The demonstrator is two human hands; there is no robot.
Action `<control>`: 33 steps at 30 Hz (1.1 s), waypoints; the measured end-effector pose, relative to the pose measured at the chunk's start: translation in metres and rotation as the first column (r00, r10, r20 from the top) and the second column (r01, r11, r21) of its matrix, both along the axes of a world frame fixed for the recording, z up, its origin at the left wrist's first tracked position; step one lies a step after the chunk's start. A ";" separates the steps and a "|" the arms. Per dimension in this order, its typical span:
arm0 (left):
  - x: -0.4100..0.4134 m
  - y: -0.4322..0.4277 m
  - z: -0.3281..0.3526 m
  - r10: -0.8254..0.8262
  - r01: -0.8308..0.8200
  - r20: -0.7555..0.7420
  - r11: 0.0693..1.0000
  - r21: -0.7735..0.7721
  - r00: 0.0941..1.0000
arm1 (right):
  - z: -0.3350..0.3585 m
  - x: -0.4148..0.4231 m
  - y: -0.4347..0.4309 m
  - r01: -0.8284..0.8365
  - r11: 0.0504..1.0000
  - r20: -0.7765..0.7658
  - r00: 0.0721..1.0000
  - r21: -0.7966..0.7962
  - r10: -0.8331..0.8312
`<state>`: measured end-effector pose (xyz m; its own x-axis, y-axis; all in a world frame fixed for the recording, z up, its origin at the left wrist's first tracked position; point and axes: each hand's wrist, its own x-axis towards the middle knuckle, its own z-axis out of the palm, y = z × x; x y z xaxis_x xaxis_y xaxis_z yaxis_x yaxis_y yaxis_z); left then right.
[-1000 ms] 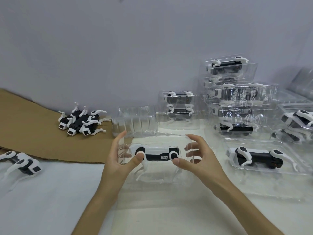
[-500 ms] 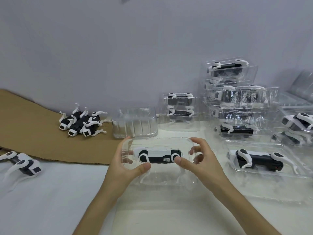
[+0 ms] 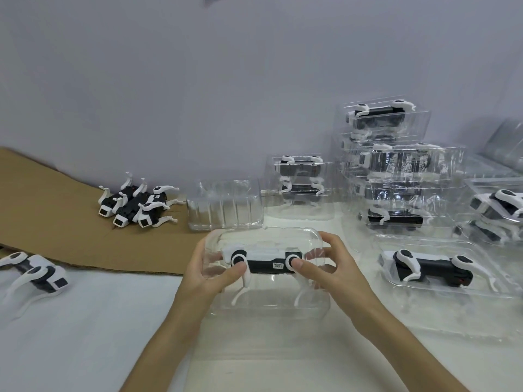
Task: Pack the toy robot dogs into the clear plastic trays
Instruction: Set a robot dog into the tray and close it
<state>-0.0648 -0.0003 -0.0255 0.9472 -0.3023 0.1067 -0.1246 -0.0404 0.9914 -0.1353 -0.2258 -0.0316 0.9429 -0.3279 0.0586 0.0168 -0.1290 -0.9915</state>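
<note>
A black and white toy robot dog (image 3: 264, 259) lies on its side inside a clear plastic tray (image 3: 268, 302) in front of me. My left hand (image 3: 210, 271) grips the tray's left end, its thumb pressing on the dog's left leg joint. My right hand (image 3: 329, 271) grips the right end, thumb on the right leg joint. Three loose dogs (image 3: 133, 206) lie on the brown cardboard (image 3: 42, 210) at the back left. Another loose dog (image 3: 36, 271) lies at the far left.
An empty clear tray (image 3: 226, 205) stands behind my hands. A packed tray (image 3: 300, 179) stands behind it to the right. Stacked packed trays (image 3: 396, 162) rise at the back right. An open tray with a dog (image 3: 430, 267) lies to my right. More trays (image 3: 498, 210) sit at the far right.
Both hands closed in on the tray ends and the thumbs pressed the dog down into the tray. The tray shifted slightly toward me.
</note>
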 end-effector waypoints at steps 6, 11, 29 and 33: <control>-0.003 0.001 0.007 -0.072 0.064 -0.084 0.994 -0.086 0.994 | 0.000 -0.001 0.004 -0.022 0.996 0.006 1.000 0.088 0.022; -0.001 0.005 0.010 -0.099 0.077 -0.150 0.987 -0.144 0.984 | 0.003 -0.002 0.006 -0.013 0.989 0.025 1.000 0.148 0.009; -0.004 0.002 0.009 -0.172 0.119 -0.211 0.964 -0.239 0.962 | 0.005 -0.004 0.002 -0.124 0.910 0.070 0.992 0.395 0.105; -0.004 0.001 0.007 -0.158 0.103 -0.209 0.962 -0.253 0.965 | 0.007 -0.004 0.003 -0.110 0.920 0.084 0.993 0.376 0.084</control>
<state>-0.0683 0.0002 -0.0184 0.9088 -0.4168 -0.0208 0.1148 0.2019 0.9727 -0.1392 -0.2228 -0.0245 0.9695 -0.2448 0.0097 0.0757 0.2618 -0.9621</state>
